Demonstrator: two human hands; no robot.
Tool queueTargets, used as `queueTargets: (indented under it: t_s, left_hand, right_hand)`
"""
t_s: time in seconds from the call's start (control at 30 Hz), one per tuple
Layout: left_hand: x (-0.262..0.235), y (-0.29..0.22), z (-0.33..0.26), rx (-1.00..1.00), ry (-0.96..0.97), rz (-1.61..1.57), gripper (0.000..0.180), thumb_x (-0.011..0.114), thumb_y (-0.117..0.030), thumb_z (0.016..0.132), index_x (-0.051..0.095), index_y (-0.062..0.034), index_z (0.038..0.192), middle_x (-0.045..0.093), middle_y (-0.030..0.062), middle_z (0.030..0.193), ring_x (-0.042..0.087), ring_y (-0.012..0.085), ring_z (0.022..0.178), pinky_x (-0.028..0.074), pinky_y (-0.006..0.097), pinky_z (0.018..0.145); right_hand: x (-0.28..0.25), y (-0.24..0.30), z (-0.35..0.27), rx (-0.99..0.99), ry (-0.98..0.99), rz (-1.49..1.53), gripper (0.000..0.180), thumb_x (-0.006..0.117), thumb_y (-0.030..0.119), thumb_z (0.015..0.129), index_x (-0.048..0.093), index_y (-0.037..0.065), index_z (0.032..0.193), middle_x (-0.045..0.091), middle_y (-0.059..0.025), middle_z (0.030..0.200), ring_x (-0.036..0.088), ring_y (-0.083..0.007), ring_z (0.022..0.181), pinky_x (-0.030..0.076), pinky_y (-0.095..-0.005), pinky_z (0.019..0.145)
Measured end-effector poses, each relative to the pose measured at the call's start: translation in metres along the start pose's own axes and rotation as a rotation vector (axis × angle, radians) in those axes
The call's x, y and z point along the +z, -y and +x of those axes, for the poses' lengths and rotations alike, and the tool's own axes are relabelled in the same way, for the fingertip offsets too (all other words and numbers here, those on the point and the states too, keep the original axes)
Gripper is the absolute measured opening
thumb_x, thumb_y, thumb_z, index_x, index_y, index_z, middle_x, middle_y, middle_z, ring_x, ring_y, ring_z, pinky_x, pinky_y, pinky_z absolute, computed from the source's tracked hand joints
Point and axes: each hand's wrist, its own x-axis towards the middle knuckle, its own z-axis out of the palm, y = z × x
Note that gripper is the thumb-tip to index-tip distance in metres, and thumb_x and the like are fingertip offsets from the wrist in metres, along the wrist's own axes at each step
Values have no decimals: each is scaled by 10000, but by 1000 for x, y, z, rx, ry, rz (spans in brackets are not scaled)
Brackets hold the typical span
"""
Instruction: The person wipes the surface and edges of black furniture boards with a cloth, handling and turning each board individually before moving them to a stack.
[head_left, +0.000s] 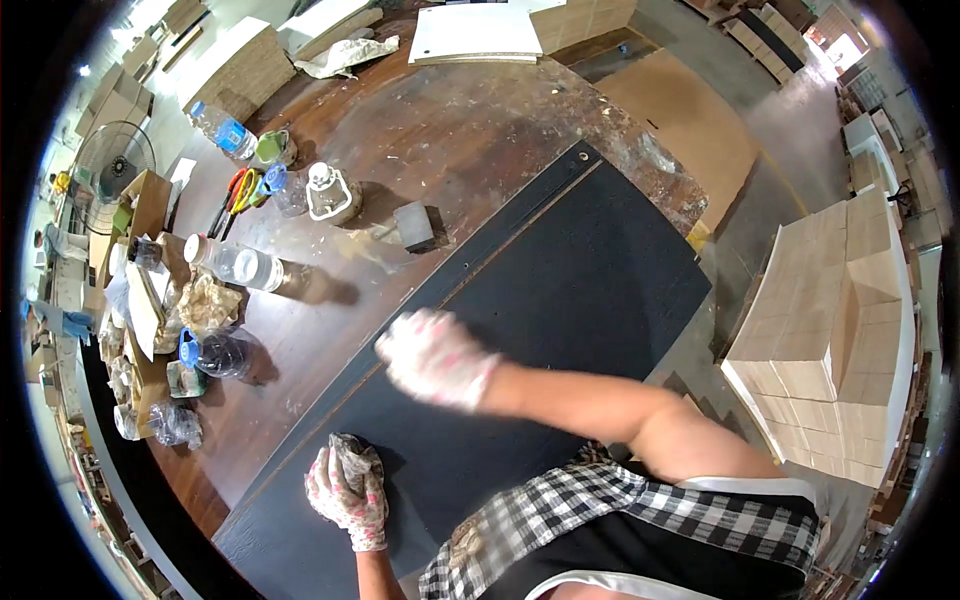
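Note:
A long black board (590, 270) lies slantwise on the brown worktable (400, 130), a narrow brown groove running along its far edge. My left hand (345, 500), in a white patterned glove, is closed on a crumpled greyish rag (358, 462) pressed to the board's near left part. Over the groove is my right hand (435, 360), also gloved and slightly blurred. Its fingers look curled into a fist; anything inside them is hidden. Beyond the board's far edge sits a small dark grey block (414, 227).
Several bottles stand left of the board, including a handled glass jar (333, 195) and a dark-filled bottle (218, 353). Scissors (243, 192) lie near them. White panels (475, 35) are stacked at the back. Stacked boards (800, 330) stand right; a fan (118, 165) is far left.

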Motion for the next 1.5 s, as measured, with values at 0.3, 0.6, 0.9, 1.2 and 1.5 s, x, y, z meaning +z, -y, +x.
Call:
queueTargets:
  t_s: [0.3,0.6,0.9,1.2,1.5]
  left_hand:
    - [-5,1,-5,-5,-19,-3,569,660,-362,780,569,-58,1252,588,164,1272,544,365,1153,355,523,1034]
    - [-5,1,-3,31,-22,4,550,630,-318,820,550,-42,1289,572,173,1285,525,375,1170,363,503,1024]
    - [-9,-1,-2,33,-2,13,538,623,-304,828,548,-39,1291,570,175,1278,525,372,1167,369,497,1017]
    - [-7,-1,-5,21,-27,-21,584,663,-260,751,547,-54,1285,570,165,1285,523,367,1163,354,517,1035]
    - [-3,11,-12,-14,1,-1,607,702,-289,712,574,-76,1267,585,141,1272,527,357,1168,358,519,1043]
  right_hand:
    - [-57,-94,-3,141,39,-100,195,554,217,769,693,192,904,611,-101,796,622,-297,786,533,-429,671]
    - [-174,-288,-48,697,-45,-364,320,648,326,838,690,160,1109,612,-149,1040,608,-334,1017,489,-437,876]
    - [-111,-218,-54,399,-238,-302,230,663,289,811,698,152,992,588,-113,856,618,-292,830,505,-422,730]
    - [-144,-243,-59,525,-76,-414,219,588,299,829,712,176,960,636,-135,943,644,-310,865,534,-436,733]
    - [-41,-18,-24,92,-1,-93,184,588,288,813,660,131,876,618,-127,871,645,-275,784,545,-414,648]
